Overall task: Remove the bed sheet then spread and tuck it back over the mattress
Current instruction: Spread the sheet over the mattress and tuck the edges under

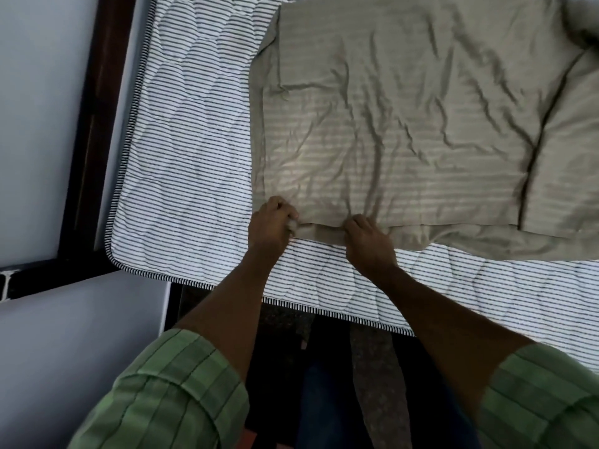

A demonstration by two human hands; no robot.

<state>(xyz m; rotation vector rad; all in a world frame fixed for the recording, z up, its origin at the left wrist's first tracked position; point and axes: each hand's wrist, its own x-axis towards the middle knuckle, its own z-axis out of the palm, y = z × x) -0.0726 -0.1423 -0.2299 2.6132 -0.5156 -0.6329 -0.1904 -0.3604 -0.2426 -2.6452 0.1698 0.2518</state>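
Observation:
A wrinkled olive-green bed sheet (pixel 405 124) lies folded in layers over the right part of a white mattress (pixel 194 157) with thin dark stripes. The mattress's left side and near edge are bare. My left hand (pixel 270 223) grips the sheet's near-left corner, fingers curled into the cloth. My right hand (pixel 368 238) grips the sheet's near edge a short way to the right. Both forearms reach over the mattress's near edge.
A dark wooden bed frame (pixel 94 124) runs along the mattress's left side, against a pale wall (pixel 39 108). The mattress corner (pixel 113 257) is at lower left. My legs stand on the dark floor (pixel 282 351) below the near edge.

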